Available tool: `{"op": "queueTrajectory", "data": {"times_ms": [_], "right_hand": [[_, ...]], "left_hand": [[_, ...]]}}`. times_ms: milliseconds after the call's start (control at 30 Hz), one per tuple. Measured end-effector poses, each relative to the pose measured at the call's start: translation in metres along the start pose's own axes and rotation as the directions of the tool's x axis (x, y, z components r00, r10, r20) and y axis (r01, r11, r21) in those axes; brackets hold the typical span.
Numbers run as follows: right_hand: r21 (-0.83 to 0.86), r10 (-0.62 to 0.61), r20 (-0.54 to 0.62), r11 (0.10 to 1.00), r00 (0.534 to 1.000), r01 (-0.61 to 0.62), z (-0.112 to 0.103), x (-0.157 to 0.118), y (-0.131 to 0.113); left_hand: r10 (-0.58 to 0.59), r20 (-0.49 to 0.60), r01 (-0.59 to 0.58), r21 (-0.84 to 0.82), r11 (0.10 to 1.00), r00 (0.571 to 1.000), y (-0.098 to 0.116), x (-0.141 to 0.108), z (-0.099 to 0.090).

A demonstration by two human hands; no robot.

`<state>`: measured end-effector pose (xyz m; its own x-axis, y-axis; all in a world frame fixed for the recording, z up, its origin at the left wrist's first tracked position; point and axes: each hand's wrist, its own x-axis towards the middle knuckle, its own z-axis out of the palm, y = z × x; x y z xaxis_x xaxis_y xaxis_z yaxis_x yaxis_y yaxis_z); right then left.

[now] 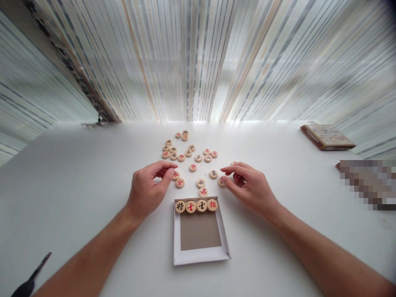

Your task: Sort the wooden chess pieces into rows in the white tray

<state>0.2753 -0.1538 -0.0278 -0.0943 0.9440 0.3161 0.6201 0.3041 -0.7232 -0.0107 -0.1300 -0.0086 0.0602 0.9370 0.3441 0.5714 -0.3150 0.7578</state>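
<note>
My left hand [150, 185] is loosely curled over the table, thumb and index finger close together, with no piece visible between them. Right by its fingertips lie a red-marked Chinese chess piece [176, 176], partly hidden, and another red one [180, 182]. Across from it, my right hand [247, 181] has thumb and index apart. Its thumb is over a partly covered black-marked piece [220, 182]; a second black-marked piece [213, 174] lies just left. Between my forearms sits a shallow white box [201, 255], with a row of several round wooden pieces [191, 206] along its far side.
Several more chess pieces [188, 153] are scattered farther back on the white table [93, 165]. A brown-edged box [328, 137] lies at the back right, near a pixelated object [368, 183]. A dark pointed tool [31, 282] is at lower left. Striped curtains [198, 62] hang behind.
</note>
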Motion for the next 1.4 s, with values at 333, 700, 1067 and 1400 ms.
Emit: {"op": "queueTrajectory", "data": {"times_ms": [333, 700, 1067, 1400], "right_hand": [[-0.195, 0.004, 0.081, 0.981, 0.997, 0.012, 0.016, 0.006, -0.001], [-0.125, -0.192, -0.035, 0.974, 0.981, 0.187, 0.012, 0.002, -0.017], [0.283, -0.301, -0.056, 0.910, 0.952, 0.304, 0.018, -0.024, -0.057], [0.601, 0.017, 0.105, 0.795, 0.994, -0.077, 0.014, -0.034, -0.060]], "left_hand": [[0.019, 0.029, -0.018, -0.022, 1.000, 0.999, 0.002, -0.001, 0.005], [0.002, 0.049, 0.008, -0.193, 0.981, 0.999, 0.022, -0.009, 0.001], [-0.054, 0.482, 0.341, -0.532, 0.775, 0.874, 0.058, -0.029, 0.005], [-0.109, 0.485, 0.377, -0.500, 0.779, 0.868, 0.061, -0.034, 0.008]]}}
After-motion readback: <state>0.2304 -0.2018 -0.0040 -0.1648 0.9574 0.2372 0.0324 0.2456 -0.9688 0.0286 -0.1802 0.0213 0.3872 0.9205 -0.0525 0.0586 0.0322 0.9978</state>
